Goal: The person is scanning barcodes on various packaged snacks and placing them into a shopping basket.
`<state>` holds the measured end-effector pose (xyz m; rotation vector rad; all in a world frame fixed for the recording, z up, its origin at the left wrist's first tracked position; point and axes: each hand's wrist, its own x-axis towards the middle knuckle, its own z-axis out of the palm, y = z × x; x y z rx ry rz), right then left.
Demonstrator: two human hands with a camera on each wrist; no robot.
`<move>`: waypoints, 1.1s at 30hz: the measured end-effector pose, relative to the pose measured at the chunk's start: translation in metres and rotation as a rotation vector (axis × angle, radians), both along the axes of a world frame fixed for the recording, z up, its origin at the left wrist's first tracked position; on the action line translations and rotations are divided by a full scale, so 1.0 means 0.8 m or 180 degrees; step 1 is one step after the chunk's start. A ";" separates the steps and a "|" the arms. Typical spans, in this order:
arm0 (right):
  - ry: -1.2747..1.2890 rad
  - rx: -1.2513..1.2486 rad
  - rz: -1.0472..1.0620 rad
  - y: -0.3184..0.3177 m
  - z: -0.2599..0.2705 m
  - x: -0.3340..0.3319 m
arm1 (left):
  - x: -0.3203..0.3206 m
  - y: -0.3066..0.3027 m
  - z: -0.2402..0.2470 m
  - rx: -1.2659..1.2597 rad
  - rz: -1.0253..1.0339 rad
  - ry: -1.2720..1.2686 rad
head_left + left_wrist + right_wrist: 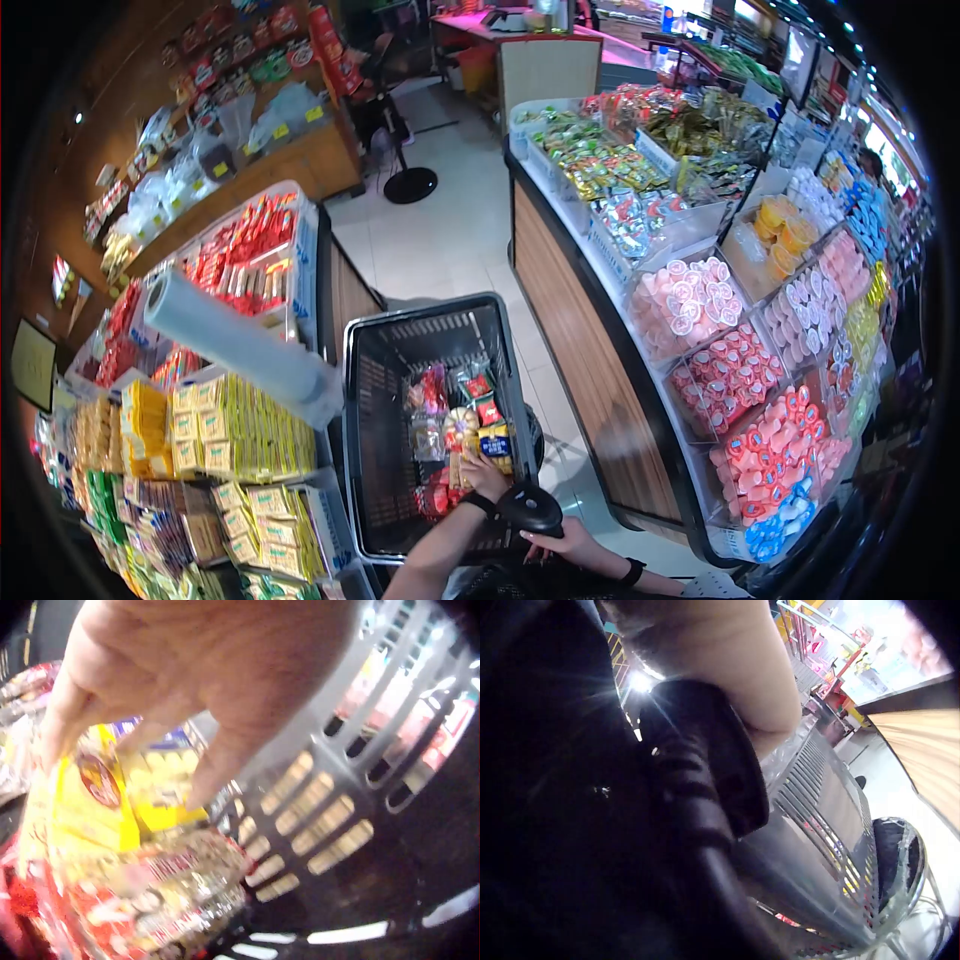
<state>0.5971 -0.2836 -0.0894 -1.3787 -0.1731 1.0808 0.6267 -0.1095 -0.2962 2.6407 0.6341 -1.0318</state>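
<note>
To the right of the black slatted plastic basket stands one long wood-panelled display counter, the largest of two. Three bins of pink pieces run along its edge nearest the basket. To the basket's left is the second, smaller wood-panelled counter, bearing stacks of yellow-green packets and, farther back, red packets. The one black slatted plastic basket itself sits in the aisle between both. One roll of clear plastic leans across the left counter, its lower end just beside the basket's left wall. Beyond the basket, one round black base stands on the tiles.

Of the two hands, the left hand is down inside the basket, thumb and fingers spread wide and touching one yellow plastic packet with a red oval label; the right hand is outside the basket's near right corner, at one black rounded handle, and whether it grips that cannot be told. About eight packs lie in the basket, overlapping too much for an exact count; one is a blue-and-yellow pack. Two black wristbands show, one per wrist.
</note>
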 end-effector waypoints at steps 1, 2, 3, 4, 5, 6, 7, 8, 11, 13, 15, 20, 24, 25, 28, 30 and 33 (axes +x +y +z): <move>0.0002 -0.0053 0.0006 0.001 -0.001 0.004 | 0.004 -0.010 -0.052 0.0777 0.0100 -0.0120; 0.0029 -0.0118 0.0036 -0.002 -0.003 0.004 | 0.007 -0.014 -0.059 0.1540 0.0226 -0.0224; 0.0028 -0.0088 0.0002 -0.004 -0.008 0.004 | 0.008 -0.010 -0.066 0.1569 0.0192 -0.0236; 0.0085 -0.0197 0.0065 -0.005 -0.017 0.003 | 0.007 -0.006 -0.072 0.1815 0.0011 -0.0314; 0.0116 -0.0304 0.0133 -0.005 -0.021 0.007 | 0.012 0.000 -0.069 0.2064 -0.0155 -0.0418; 0.0088 -0.0272 0.0104 -0.005 -0.021 0.009 | 0.013 0.009 -0.065 0.2095 -0.0175 -0.0455; 0.0101 -0.0128 0.0084 -0.004 -0.018 0.008 | 0.010 0.020 -0.059 0.1842 -0.0253 -0.0665; 0.0122 0.0011 0.0073 -0.004 -0.016 0.006 | 0.004 0.029 -0.049 0.1581 -0.0329 -0.0859; 0.0289 0.0038 -0.0018 -0.001 -0.015 0.005 | 0.011 0.058 0.020 0.0998 -0.0165 -0.0818; 0.0362 0.0110 -0.0011 -0.005 -0.015 0.004 | 0.005 0.072 0.041 0.0483 0.0378 -0.0828; 0.0334 0.0151 0.0029 -0.004 -0.013 0.006 | -0.008 0.095 0.090 0.0156 0.0225 -0.0954; 0.0472 0.0228 -0.0143 0.003 0.001 0.001 | -0.050 0.108 0.238 -0.3854 0.1673 -0.1664; 0.0398 0.0183 -0.0166 0.011 0.010 0.002 | -0.085 0.071 0.323 -0.5656 0.2504 -0.2901; 0.0228 0.0277 -0.0207 0.009 0.008 -0.004 | -0.089 0.057 0.345 -0.5989 0.2272 -0.3433; -0.0652 0.0218 -0.0116 0.004 0.039 -0.019 | -0.128 0.043 0.383 -0.5819 0.1916 -0.3977; -0.0621 0.0745 -0.0120 -0.002 0.086 -0.031 | -0.151 0.044 0.393 -0.5435 0.1484 -0.4229; 0.0094 0.1864 0.0086 0.013 0.143 -0.047 | -0.179 0.053 0.395 -0.4521 0.1355 -0.4570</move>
